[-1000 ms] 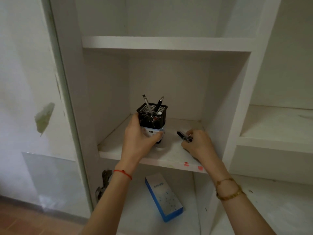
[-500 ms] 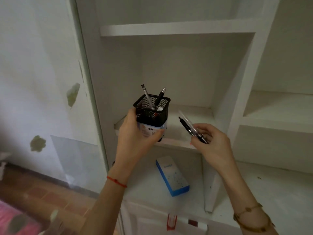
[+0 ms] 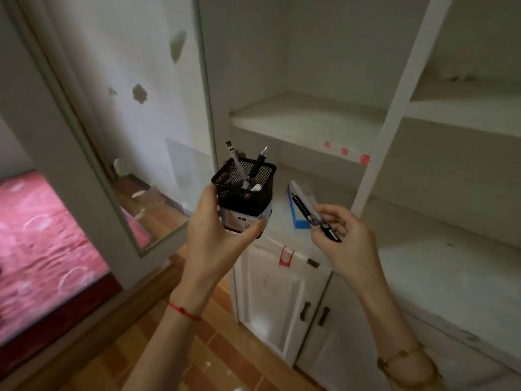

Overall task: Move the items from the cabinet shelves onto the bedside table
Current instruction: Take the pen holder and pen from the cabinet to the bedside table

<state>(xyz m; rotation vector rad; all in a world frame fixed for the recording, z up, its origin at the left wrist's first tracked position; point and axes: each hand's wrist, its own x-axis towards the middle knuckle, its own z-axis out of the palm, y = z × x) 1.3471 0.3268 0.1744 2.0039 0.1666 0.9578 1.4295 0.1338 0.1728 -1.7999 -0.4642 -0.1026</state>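
My left hand [image 3: 217, 238] grips a black mesh pen holder [image 3: 244, 190] with a white label round its base, held upright in front of the white cabinet. Pens stick out of its top. My right hand [image 3: 342, 241] pinches two pens [image 3: 311, 213], one black and one clear, tips pointing up and left. A blue box [image 3: 297, 217] lies on the lower shelf, partly hidden behind the pens. The bedside table is not in view.
The white cabinet has an upper shelf [image 3: 304, 122] with red marks on its front edge, and side shelves [image 3: 451, 266] at the right. Lower cabinet doors [image 3: 293, 306] with dark handles stand below. A glass door [image 3: 93, 142] hangs open at the left; pink bedding [image 3: 36, 244] lies beyond.
Both hands have pulled back from the shelf, carrying the pen holder and the pens away from it. The view has turned down and left, bringing the floor and bedding in.
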